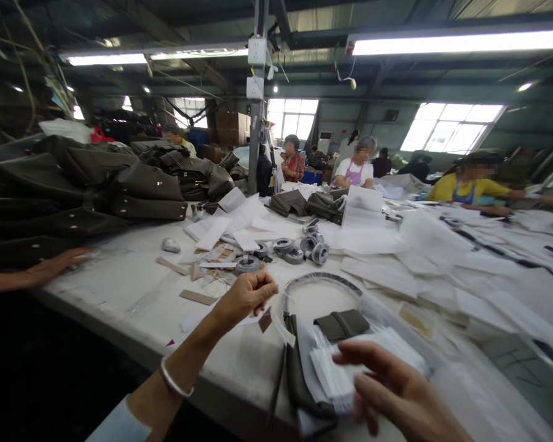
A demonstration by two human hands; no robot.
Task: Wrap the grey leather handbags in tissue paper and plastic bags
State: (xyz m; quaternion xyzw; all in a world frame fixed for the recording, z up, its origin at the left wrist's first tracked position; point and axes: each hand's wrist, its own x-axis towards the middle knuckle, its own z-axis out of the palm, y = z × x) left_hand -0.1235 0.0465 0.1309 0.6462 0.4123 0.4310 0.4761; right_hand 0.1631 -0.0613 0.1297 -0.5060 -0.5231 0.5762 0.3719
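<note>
My left hand (246,298) is raised over the near edge of the worktable, its fingertips pinched on a thin white string. Just below those fingers are a small brown tag (265,320) and a curved white strip (282,327). Fingers apart and slightly blurred, my right hand (391,387) holds nothing. Behind it lies a dark handbag (299,374) with a wrapped handle (325,278) arching up the table. White paper sheets (329,371) and a dark flap-like piece (341,324) rest on the bag.
Dark bags (147,184) are piled on the left, where another person's hand (59,265) rests. Several grey tape rolls (247,264) and scraps sit mid-table. White sheets (391,270) spread rightward. A metal post (253,153) rises behind, and other people work farther back.
</note>
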